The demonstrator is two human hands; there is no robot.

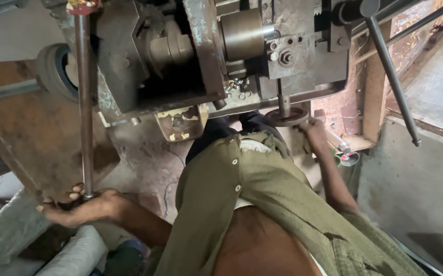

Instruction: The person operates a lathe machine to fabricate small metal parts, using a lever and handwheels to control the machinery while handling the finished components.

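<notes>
Left hand [76, 204] at 8 o'clock, fingers curled around lower end of long metal rod [84, 102]; rod's long axis runs 12-to-6, up into machine [206, 56]. Right hand [313, 128] at 2 o'clock, touching small handwheel [286, 117]; grip unclear.

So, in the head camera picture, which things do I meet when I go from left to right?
Black wheel → long metal rod held by the left hand → brass-coloured cylinder → round handwheel → right hand → slanted lever bar.
</notes>
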